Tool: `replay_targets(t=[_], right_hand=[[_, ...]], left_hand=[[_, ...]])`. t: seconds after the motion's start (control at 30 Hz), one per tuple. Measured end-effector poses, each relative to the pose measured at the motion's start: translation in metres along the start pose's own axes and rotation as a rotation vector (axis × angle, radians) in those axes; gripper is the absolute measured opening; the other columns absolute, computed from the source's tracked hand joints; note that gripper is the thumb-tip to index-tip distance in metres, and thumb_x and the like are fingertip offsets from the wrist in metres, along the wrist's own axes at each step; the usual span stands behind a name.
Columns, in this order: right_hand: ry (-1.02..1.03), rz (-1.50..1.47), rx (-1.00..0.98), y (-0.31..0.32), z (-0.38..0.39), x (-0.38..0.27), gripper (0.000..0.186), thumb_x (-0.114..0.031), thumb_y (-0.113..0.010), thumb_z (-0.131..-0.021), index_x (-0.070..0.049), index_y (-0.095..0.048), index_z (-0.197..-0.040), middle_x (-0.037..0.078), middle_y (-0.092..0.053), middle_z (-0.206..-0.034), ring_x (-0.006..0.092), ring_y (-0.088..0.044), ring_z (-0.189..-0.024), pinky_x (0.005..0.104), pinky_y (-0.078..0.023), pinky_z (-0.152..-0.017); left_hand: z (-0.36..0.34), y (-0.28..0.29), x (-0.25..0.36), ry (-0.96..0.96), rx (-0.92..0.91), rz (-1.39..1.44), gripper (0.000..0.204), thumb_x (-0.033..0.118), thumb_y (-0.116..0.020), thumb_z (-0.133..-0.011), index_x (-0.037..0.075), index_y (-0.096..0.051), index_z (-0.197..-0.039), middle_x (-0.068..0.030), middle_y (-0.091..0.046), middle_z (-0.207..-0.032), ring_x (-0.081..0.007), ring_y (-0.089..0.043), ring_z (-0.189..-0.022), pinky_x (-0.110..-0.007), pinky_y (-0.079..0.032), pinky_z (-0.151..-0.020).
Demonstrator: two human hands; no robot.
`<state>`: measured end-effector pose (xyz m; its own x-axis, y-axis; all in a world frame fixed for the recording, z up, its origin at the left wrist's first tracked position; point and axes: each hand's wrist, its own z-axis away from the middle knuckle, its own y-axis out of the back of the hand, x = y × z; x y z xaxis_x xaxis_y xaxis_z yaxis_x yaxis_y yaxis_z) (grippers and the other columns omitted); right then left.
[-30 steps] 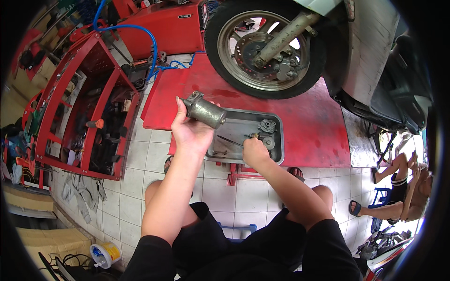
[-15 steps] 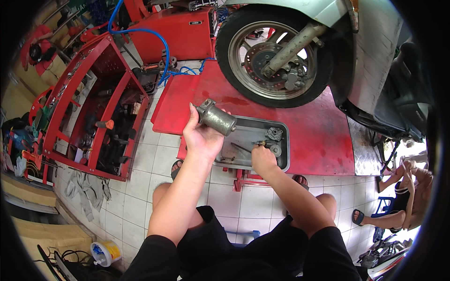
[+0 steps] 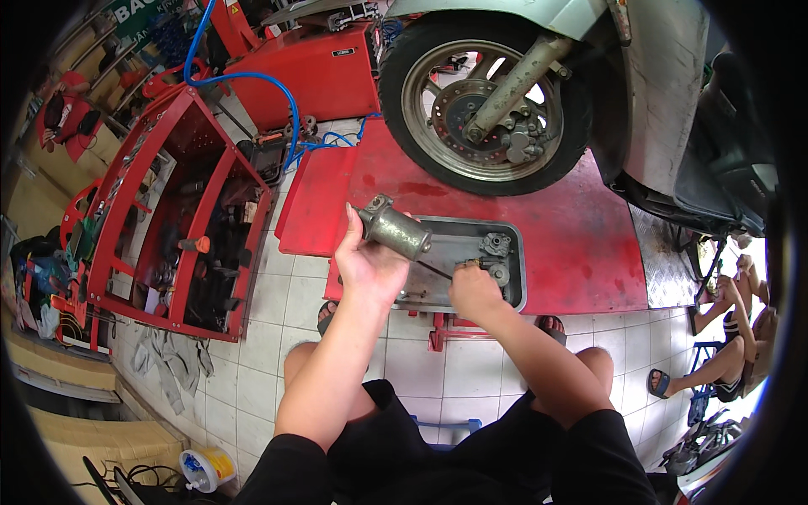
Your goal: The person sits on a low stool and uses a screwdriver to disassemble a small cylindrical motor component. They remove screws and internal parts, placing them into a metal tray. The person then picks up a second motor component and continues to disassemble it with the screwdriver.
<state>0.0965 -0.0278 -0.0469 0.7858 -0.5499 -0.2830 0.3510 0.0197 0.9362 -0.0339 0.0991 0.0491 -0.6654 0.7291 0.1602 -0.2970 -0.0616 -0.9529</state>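
Note:
My left hand [image 3: 369, 265] is closed round a starter motor [image 3: 397, 231], a dull grey metal cylinder with a mounting lug at its upper left end. It is held tilted, over the left end of a grey metal tray [image 3: 515, 231]. Over the tray's middle, my right hand [image 3: 475, 293] is closed, back upward. From it a tool with a thin dark shaft [image 3: 434, 269] points left toward the motor; the fingers hide its grip. In the tray, right of that hand, lie a grey cast metal part [image 3: 497, 244] and a round metal part [image 3: 499, 274]. Small bits [image 3: 410, 295] lie at its near left.
The tray rests at the edge of a red lift platform [image 3: 581, 269], below a scooter's front wheel [image 3: 484, 118]. Left stands a red tool trolley [image 3: 189, 219], with grey rags [image 3: 172, 362] on the tiles. A blue hose [image 3: 290, 101] hangs behind. Another person's leg [image 3: 703, 374] is at right.
The view has shifted slightly. The motor is still in my left hand, a little lower in the picture. My right hand has turned a little, covering more of the tool.

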Motion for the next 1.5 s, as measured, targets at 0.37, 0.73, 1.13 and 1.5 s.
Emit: replay_targets(t=[0.37, 0.73, 1.13, 1.5], right_hand=[[0.059, -0.684, 0.48, 0.093, 0.041, 0.038, 0.018, -0.011, -0.071, -0.084, 0.004, -0.071, -0.093, 0.013, -0.068, -0.069, 0.0133, -0.063, -0.063, 0.0289, -0.049, -0.062], [0.525, -0.704, 0.699, 0.101, 0.073, 0.012, 0.018, 0.006, -0.07, -0.077, 0.0, -0.073, -0.094, 0.014, -0.071, -0.088, 0.0254, -0.07, -0.078, 0.0298, -0.055, -0.066], [0.617, -0.271, 0.744, 0.087, 0.058, 0.01, 0.015, -0.003, -0.076, -0.068, -0.007, -0.074, -0.082, 0.002, -0.07, -0.086, 0.0204, -0.07, -0.067, 0.0321, -0.054, -0.055], [0.47, -0.502, 0.762, 0.085, 0.061, -0.004, 0.011, -0.005, -0.08, -0.072, -0.006, -0.072, -0.079, 0.004, -0.07, -0.086, 0.0218, -0.069, -0.071, 0.0303, -0.054, -0.058]], left_hand=[[0.003, 0.005, -0.027, 0.065, 0.014, -0.037, 0.042, 0.042, -0.063, -0.094, 0.005, -0.058, -0.113, -0.0111, -0.061, -0.107, -0.0317, -0.058, -0.103, -0.049, -0.047, -0.098], [0.01, 0.011, -0.072, 0.189, 0.048, -0.168, 0.035, 0.032, -0.061, -0.096, 0.004, -0.054, -0.115, -0.0135, -0.06, -0.113, -0.0338, -0.057, -0.11, -0.053, -0.042, -0.105], [0.013, 0.022, -0.088, 0.407, -0.071, -0.251, 0.037, 0.033, -0.055, -0.098, 0.003, -0.054, -0.119, -0.0136, -0.062, -0.114, -0.028, -0.06, -0.109, -0.042, -0.045, -0.098], [0.018, 0.027, -0.085, 0.365, -0.023, -0.112, 0.037, 0.029, -0.062, -0.096, 0.002, -0.054, -0.119, -0.0132, -0.061, -0.116, -0.0266, -0.059, -0.108, -0.042, -0.045, -0.102]])
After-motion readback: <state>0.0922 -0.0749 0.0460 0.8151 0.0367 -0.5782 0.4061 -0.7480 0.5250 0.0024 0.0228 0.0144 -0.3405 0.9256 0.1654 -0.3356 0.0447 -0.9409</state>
